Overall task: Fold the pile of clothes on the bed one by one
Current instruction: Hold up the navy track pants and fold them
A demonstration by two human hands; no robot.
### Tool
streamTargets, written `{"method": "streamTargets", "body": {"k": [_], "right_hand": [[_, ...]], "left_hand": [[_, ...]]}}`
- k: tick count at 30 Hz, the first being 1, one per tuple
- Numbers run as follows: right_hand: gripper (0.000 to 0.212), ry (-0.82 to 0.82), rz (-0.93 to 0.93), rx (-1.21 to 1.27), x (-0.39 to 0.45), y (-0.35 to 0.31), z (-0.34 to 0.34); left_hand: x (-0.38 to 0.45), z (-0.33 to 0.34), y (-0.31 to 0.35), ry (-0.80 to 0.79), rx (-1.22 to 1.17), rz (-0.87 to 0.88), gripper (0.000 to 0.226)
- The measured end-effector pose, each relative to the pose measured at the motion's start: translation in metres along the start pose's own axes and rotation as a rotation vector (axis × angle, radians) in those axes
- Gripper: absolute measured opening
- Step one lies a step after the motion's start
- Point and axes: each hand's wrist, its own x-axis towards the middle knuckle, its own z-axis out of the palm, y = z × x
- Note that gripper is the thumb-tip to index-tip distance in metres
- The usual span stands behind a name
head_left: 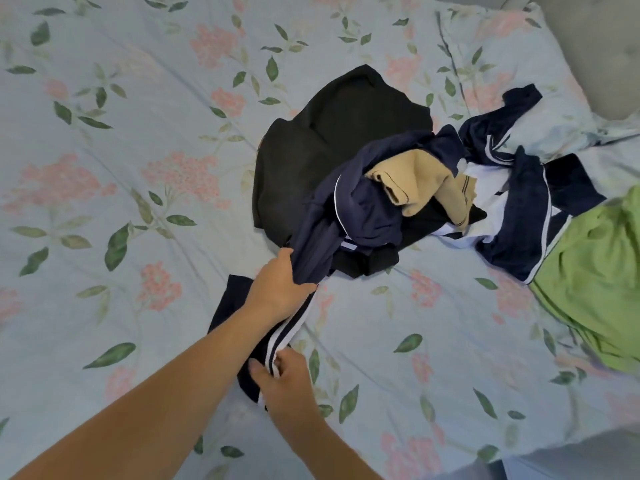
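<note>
Left hand (280, 285) fingers and right hand (284, 379) fingers both pinch the navy striped garment (346, 216)

- My left hand (280, 285) reaches forward on a long bare arm, fingers curled tight in a grip, thumb on top.
- My right hand (284, 379) sits nearer to me, just below it, thumb and fingers pinching.

Clothes pile (363, 174) mid-bed (138, 168), pillow (512, 64) behind, hands nearer
</note>
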Motion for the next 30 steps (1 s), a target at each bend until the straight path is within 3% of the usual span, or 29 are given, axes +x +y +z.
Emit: {"method": "streamTargets", "body": {"k": [3, 6, 8, 10, 13, 19, 22, 24, 26, 30], "right_hand": [[0.036, -0.117, 0.070, 0.133, 0.008, -0.004, -0.033], [0.003, 0.106, 0.181, 0.391, 0.045, -0.004, -0.080], [0.028, 0.234, 0.229, 0.471, 0.079, -0.004, -0.114], [0.048, 0.233, 0.225, 0.559, 0.110, -0.011, -0.142], [0.060, 0.201, 0.206, 0.736, 0.144, -0.029, -0.167], [0.064, 0.293, 0.180, 0.857, 0.154, -0.034, -0.172], [0.048, 0.255, 0.126, 0.775, 0.136, -0.027, -0.165], [0.040, 0.221, 0.082, 0.720, 0.121, -0.026, -0.156], [0.039, 0.203, 0.031, 0.672, 0.104, -0.029, -0.145], [0.057, 0.119, -0.152, 0.435, 0.056, -0.055, -0.116]], "left_hand": [[-0.001, 0.012, -0.016, 0.099, 0.006, -0.011, 0.001], [-0.010, 0.013, -0.029, 0.114, -0.093, -0.011, 0.015], [-0.019, 0.009, -0.035, 0.070, -0.139, 0.007, 0.014], [-0.030, 0.005, -0.037, 0.021, -0.220, 0.023, 0.015], [-0.049, -0.003, -0.042, -0.039, -0.283, 0.017, 0.022], [-0.088, -0.013, -0.072, -0.090, -0.257, -0.067, 0.017], [-0.104, -0.017, -0.093, -0.060, -0.132, -0.118, 0.016], [-0.110, -0.019, -0.098, 0.086, 0.107, -0.060, 0.024], [-0.112, -0.022, -0.084, 0.241, 0.232, 0.097, 0.058], [-0.097, -0.028, -0.015, 0.134, 0.137, 0.417, 0.091]]}}
